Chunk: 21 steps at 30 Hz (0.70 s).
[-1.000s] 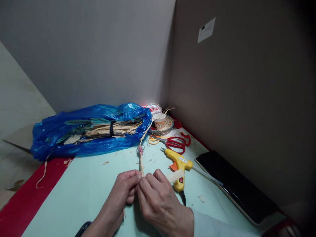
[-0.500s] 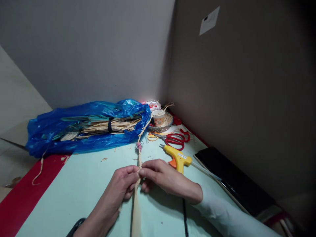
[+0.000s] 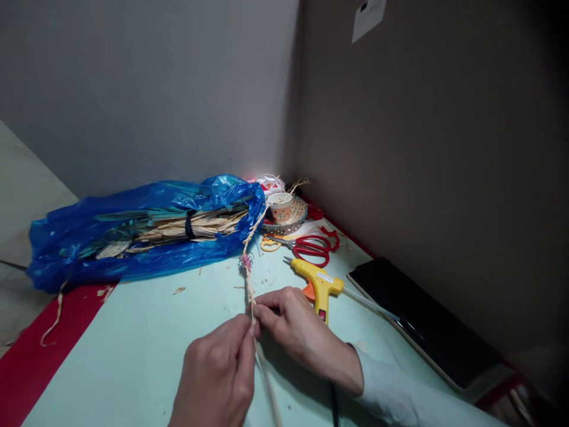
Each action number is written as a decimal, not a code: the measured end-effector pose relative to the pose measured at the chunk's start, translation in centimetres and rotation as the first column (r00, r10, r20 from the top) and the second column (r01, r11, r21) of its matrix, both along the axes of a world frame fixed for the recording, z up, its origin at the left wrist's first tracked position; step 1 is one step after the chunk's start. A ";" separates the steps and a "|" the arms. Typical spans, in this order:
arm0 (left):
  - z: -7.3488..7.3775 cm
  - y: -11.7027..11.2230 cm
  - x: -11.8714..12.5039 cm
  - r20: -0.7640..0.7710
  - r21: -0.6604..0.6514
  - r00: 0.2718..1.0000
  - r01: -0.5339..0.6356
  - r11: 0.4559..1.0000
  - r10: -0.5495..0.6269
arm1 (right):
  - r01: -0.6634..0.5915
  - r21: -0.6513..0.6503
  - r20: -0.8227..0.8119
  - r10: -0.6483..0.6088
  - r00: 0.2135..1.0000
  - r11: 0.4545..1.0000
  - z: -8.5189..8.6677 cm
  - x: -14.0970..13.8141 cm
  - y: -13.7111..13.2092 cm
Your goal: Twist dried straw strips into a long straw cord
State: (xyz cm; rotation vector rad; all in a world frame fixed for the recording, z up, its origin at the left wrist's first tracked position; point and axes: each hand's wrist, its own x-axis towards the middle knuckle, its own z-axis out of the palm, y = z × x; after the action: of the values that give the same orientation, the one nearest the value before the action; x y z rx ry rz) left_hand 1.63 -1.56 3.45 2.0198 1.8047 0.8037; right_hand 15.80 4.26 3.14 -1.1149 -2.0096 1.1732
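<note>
A pale twisted straw cord (image 3: pixel 249 285) runs from the back of the table toward me, with a pinkish clip (image 3: pixel 246 261) on it partway along. My left hand (image 3: pixel 217 370) is closed, pinching the cord between thumb and forefinger. Just beyond and to the right, my right hand (image 3: pixel 293 329) also pinches the cord, its fingers near the left thumb. Below the hands a loose strand (image 3: pixel 269 388) trails to the bottom of the view. A yellow glue gun (image 3: pixel 320 284) lies right of my right hand, partly hidden behind it.
Red-handled scissors (image 3: pixel 311 249) lie behind the glue gun. A paper cup (image 3: pixel 280 207) stands on a woven tray (image 3: pixel 296 219) at the back. On the left, a blue plastic bag (image 3: pixel 146 264) holds bundled straw (image 3: pixel 213 224). A black flat case (image 3: pixel 418 320) lies at right.
My left hand has turned over, its back now facing up, and sits nearer. The strand below the hands has gone from wide and flat to narrow. The view has shifted slightly.
</note>
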 end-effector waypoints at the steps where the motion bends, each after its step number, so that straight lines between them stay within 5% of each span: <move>1: -0.5 -0.2 0.1 -0.040 0.054 0.998 0.041 0.998 -0.039 | -0.006 -0.010 -0.012 0.006 1.000 1.000 0.0 0.0 0.0; 5: -2.2 -0.5 0.4 -0.248 0.163 0.955 0.205 0.965 -0.161 | -0.091 -0.142 -0.076 0.081 0.994 0.986 -0.4 0.1 0.4; 9: -1.4 -0.5 0.4 -0.274 0.121 0.936 0.260 0.958 -0.220 | -0.079 -0.207 -0.081 0.063 0.995 0.975 -0.5 0.0 0.6; 14: 0.6 0.9 -0.9 0.143 0.017 0.983 -0.121 0.993 0.117 | -0.065 -0.177 -0.101 0.048 0.994 0.982 -0.4 -0.1 0.2; 15: 0.6 1.3 -1.2 0.274 -0.098 0.945 -0.158 0.983 0.179 | -0.079 -0.178 -0.114 0.059 0.992 0.981 -0.4 -0.1 0.1; 18: 0.1 2.3 -1.3 0.700 -0.418 0.684 0.163 0.894 0.203 | -0.142 -0.175 -0.167 0.113 0.979 0.974 -0.5 -0.1 0.0; 21: -0.6 2.7 -1.1 0.794 -0.504 0.536 0.317 0.804 0.286 | -0.158 -0.132 -0.118 0.143 0.983 0.978 -0.4 0.2 0.2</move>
State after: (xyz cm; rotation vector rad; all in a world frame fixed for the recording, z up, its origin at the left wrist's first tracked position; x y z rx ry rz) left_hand 0.52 1.09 2.84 0.9040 1.1821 0.8405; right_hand 15.99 4.50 2.76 -0.9561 -1.9813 1.4415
